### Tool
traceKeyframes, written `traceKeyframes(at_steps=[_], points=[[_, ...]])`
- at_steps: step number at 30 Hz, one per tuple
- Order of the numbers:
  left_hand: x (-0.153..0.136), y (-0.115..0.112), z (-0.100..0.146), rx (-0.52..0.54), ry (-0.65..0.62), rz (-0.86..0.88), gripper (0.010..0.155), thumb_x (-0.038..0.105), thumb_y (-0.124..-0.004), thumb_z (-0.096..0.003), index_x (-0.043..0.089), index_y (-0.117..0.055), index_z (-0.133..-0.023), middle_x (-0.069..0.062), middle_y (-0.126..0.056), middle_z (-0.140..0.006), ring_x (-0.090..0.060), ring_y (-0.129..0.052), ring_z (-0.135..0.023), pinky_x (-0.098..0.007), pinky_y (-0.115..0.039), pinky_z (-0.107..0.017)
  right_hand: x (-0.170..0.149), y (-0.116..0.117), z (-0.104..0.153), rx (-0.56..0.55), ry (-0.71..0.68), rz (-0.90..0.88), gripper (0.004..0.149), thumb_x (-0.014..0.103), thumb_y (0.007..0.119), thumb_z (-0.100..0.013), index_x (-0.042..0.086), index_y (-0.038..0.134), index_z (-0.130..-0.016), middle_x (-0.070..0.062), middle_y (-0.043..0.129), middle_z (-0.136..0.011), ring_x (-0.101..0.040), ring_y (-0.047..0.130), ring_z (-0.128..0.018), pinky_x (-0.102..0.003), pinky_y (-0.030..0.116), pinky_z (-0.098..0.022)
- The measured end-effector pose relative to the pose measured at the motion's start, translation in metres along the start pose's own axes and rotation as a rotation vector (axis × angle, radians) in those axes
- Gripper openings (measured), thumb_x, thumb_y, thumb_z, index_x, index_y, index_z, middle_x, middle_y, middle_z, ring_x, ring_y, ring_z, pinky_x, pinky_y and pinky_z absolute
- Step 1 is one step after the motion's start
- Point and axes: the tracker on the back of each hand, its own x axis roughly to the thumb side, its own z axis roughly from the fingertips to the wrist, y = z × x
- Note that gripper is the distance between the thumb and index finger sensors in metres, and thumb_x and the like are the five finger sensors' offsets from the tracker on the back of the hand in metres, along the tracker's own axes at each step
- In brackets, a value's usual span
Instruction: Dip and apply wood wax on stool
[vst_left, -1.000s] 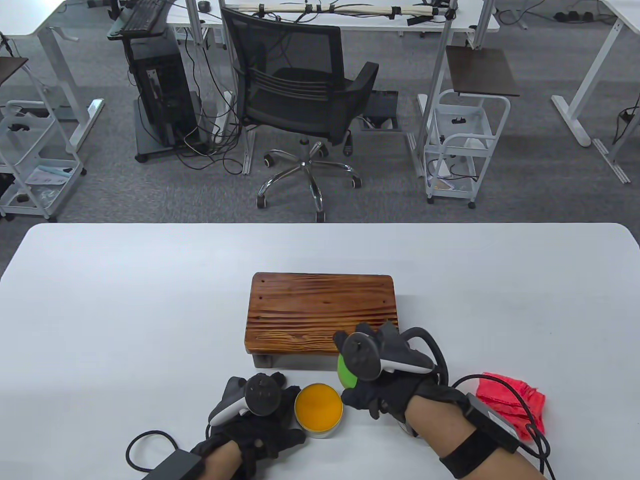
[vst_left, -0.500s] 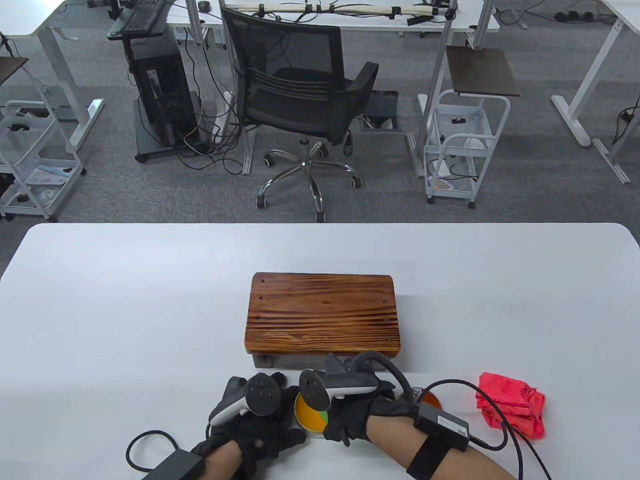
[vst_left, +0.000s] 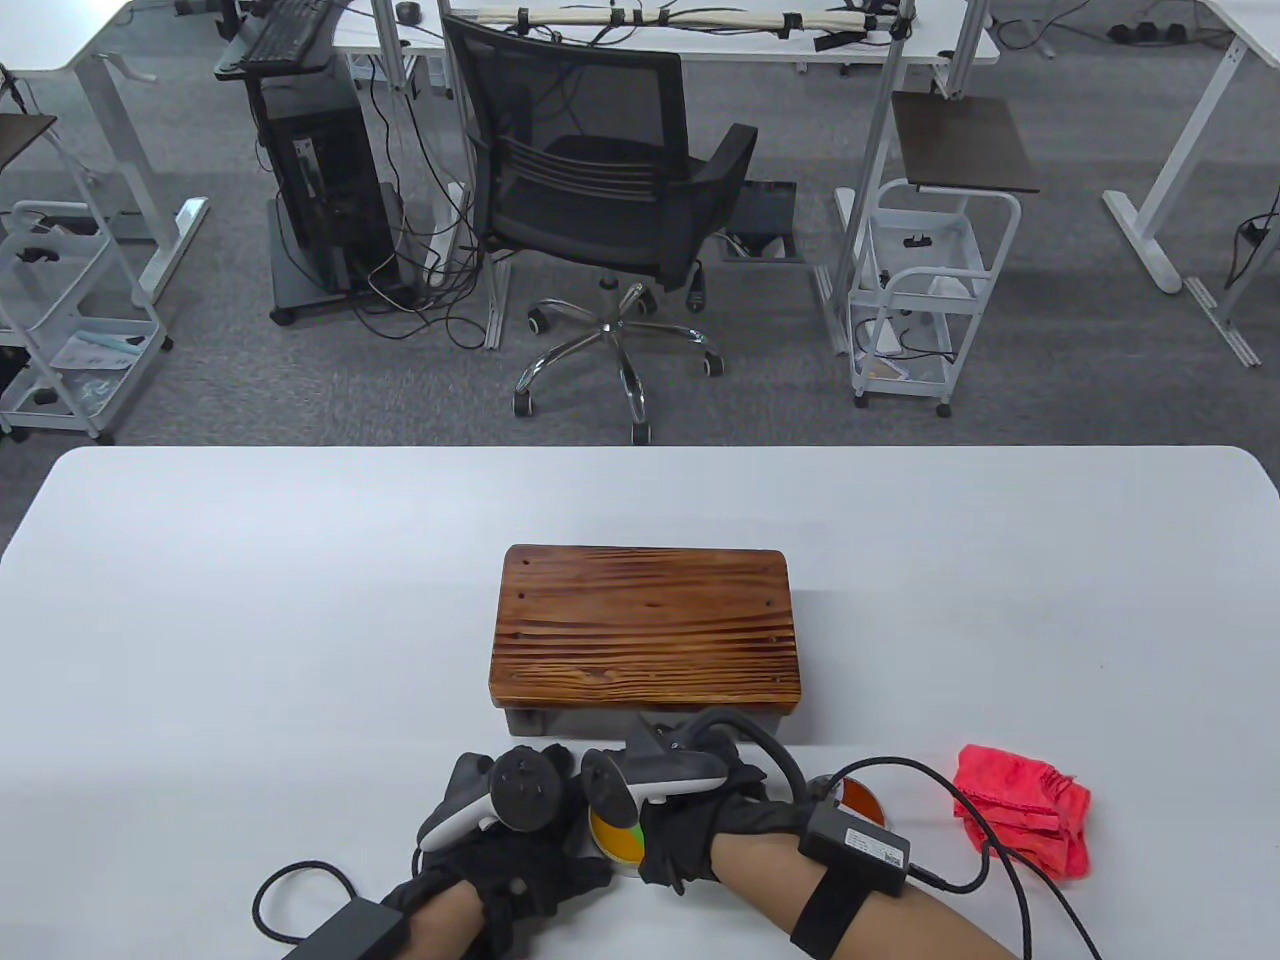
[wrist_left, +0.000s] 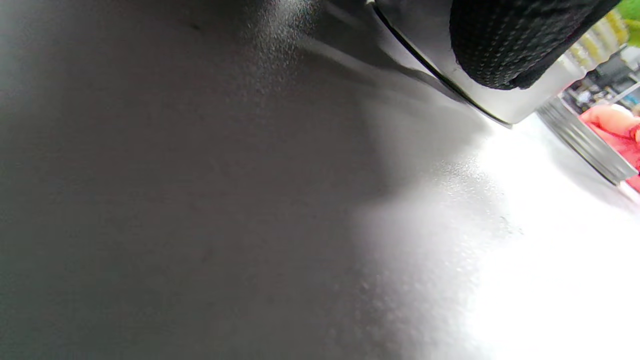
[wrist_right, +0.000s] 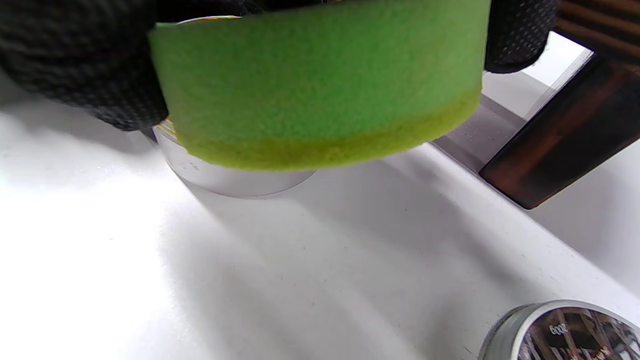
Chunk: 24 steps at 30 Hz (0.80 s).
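Gripped between gloved fingers (wrist_right: 75, 65) of the right hand (vst_left: 700, 820), a green sponge (wrist_right: 320, 80) with a thin yellowish underside sat over the open wax tin (vst_left: 618, 842); the right wrist view showed its soft, fuzzy foam bent into a shallow arc, pinched from both ends, its lower edge hanging across the tin's rim. In the table view only a sliver of green showed beside the orange wax, with the right hand lying palm down over the tin's right half, its tracker (vst_left: 650, 772) pointing left and the forearm angled in from the lower right.

On the other side, the left hand (vst_left: 520, 850) curled round the tin's left wall; the left wrist view showed a black mesh fingertip (wrist_left: 515, 45) pressed against the smooth, round metal side. Its wrist lay low on the surface (vst_left: 250, 620), which was white and matte with a fine speckle up close.

Just behind both hands stood the stool (vst_left: 645, 625), a low rectangular piece with rounded corners, a glossy reddish-brown top of strong dark grain stripes, and a darker leg visible in the right wrist view. To the right of the right wrist lay the tin's round metal lid (vst_left: 858, 802), ribbed at its edge and printed on its face, partly covered by a black cable. Farther right, a crumpled pinkish-red cloth (vst_left: 1020, 822) rested on the surface, apart from the lid.
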Motion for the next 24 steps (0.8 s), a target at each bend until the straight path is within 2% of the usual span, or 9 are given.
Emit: traceKeyframes(at_steps=[16, 24], points=[[0.000, 0.000, -0.001, 0.001, -0.001, -0.001, 0.072, 0.063, -0.071, -0.0642, 0.037, -0.023, -0.112, -0.011, 0.013, -0.119, -0.045, 0.020, -0.100, -0.075, 0.005, -0.058, 0.007, -0.003, -0.002, 0.006, 0.008, 0.007, 0.081, 0.063, 0.089, -0.047, 0.021, 0.052, -0.106, -0.016, 0.052, -0.114, -0.050, 0.066, -0.093, -0.058, 0.072, -0.063], [0.000, 0.000, -0.001, 0.001, -0.001, -0.001, 0.072, 0.063, -0.072, -0.0643, 0.037, -0.024, -0.112, -0.011, 0.013, -0.119, -0.045, 0.020, -0.099, -0.075, 0.005, -0.057, 0.014, -0.005, -0.007, 0.008, -0.015, -0.015, 0.083, 0.062, 0.090, -0.046, 0.019, 0.051, -0.105, -0.016, 0.054, -0.112, -0.048, 0.067, -0.093, -0.057, 0.072, -0.064]])
